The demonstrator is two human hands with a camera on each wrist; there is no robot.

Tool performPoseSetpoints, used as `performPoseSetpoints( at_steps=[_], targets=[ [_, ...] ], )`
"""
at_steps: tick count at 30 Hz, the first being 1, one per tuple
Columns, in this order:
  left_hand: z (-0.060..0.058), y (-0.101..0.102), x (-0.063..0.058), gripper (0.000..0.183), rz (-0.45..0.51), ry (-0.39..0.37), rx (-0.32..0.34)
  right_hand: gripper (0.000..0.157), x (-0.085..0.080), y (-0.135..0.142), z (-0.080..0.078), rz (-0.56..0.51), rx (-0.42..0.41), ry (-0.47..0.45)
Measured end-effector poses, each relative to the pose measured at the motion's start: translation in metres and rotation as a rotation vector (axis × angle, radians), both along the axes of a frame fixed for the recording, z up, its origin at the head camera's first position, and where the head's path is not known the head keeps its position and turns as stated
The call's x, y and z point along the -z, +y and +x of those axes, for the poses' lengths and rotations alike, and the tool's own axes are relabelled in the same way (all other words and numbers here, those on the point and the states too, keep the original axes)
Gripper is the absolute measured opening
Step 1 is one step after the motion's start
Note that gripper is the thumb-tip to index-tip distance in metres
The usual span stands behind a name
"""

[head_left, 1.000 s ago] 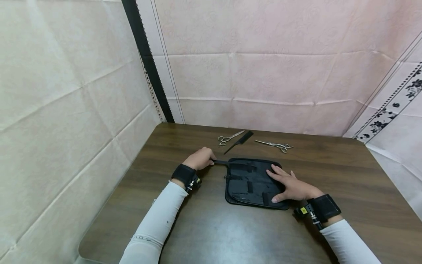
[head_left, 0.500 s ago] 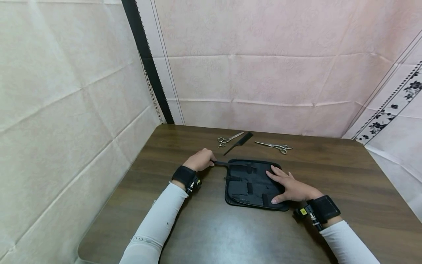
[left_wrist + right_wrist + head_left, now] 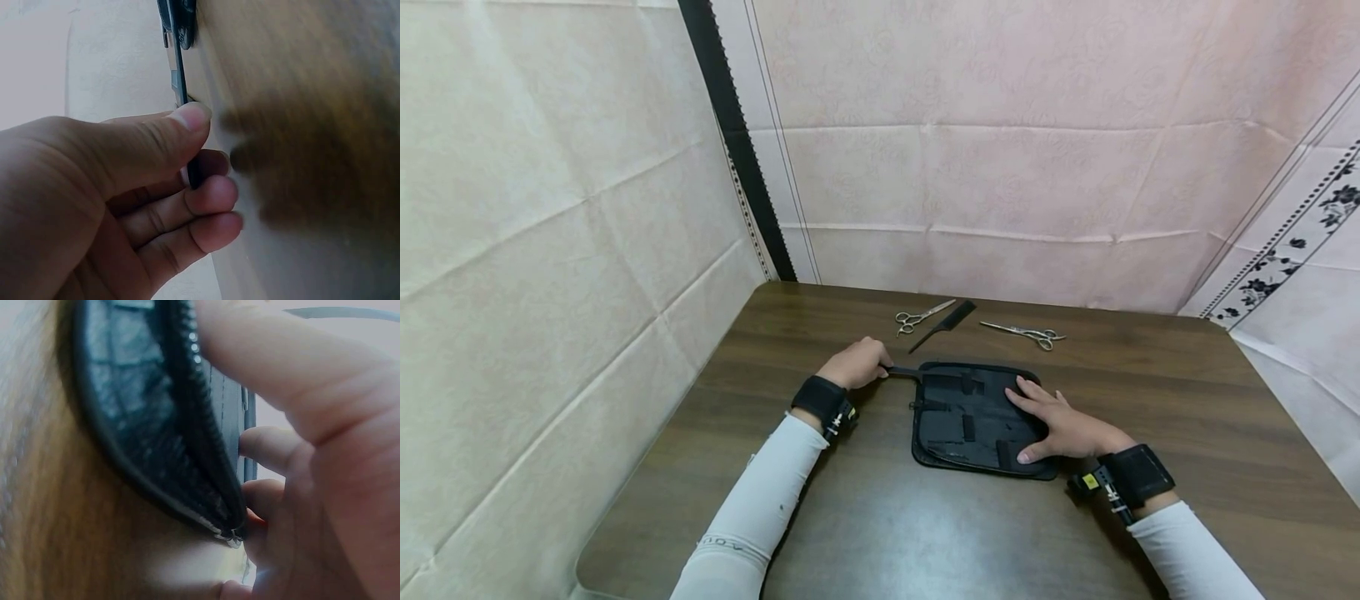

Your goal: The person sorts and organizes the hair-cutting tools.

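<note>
A black zip case [image 3: 951, 429] lies on the wooden table, its panel of dark elastic loops facing up. At its upper left corner, my left hand [image 3: 853, 362] pinches the end of a thin black strap [image 3: 902, 370]. The left wrist view shows this strap [image 3: 180, 69] nearly edge-on, running from the thumb and fingers towards the case. My right hand [image 3: 1060, 423] rests on the case's right side with its fingers spread. Seen from the right wrist, the thumb lies over the toothed zip edge [image 3: 203, 403], and the fingers touch the panel beyond.
Behind the case lie a pair of scissors [image 3: 925, 315], a black tail comb [image 3: 957, 315] and a second pair of scissors [image 3: 1021, 329]. Pale cloth walls [image 3: 1000, 167] stand at the table's back and left. The table [image 3: 880, 533] has rounded corners.
</note>
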State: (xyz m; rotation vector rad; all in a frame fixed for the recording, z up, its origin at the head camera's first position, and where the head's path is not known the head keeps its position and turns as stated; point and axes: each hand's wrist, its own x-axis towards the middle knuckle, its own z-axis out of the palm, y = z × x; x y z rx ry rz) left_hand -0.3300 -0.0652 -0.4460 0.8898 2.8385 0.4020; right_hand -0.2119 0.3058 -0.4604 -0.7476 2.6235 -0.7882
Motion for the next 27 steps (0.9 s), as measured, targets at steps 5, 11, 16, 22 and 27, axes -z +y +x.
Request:
performPoseSetpoints(
  at_steps=[5,11,16,22,27],
  targets=[
    [0.0006,0.0003,-0.0009,0.021,-0.001,0.005,0.006,0.104,-0.0012,-0.0004,0.0009,-0.005,0.002,-0.006],
    [0.0022,0.0009,-0.0025,0.021,-0.003,0.002,0.028,0.104,-0.0018,-0.0011,0.0016,-0.005,0.002,-0.014],
    [0.0034,0.0025,-0.0035,0.02,0.005,-0.003,0.039,0.103,-0.0006,-0.001,0.0015,-0.006,0.002,-0.009],
    [0.0045,0.0038,-0.0036,0.02,0.008,-0.001,0.033,0.104,0.0004,-0.0002,0.001,-0.003,0.001,0.002],
    [0.0034,0.0047,-0.0022,0.02,0.01,-0.007,0.037,0.104,-0.0004,-0.0004,0.0016,-0.002,-0.001,0.005]
  ],
)
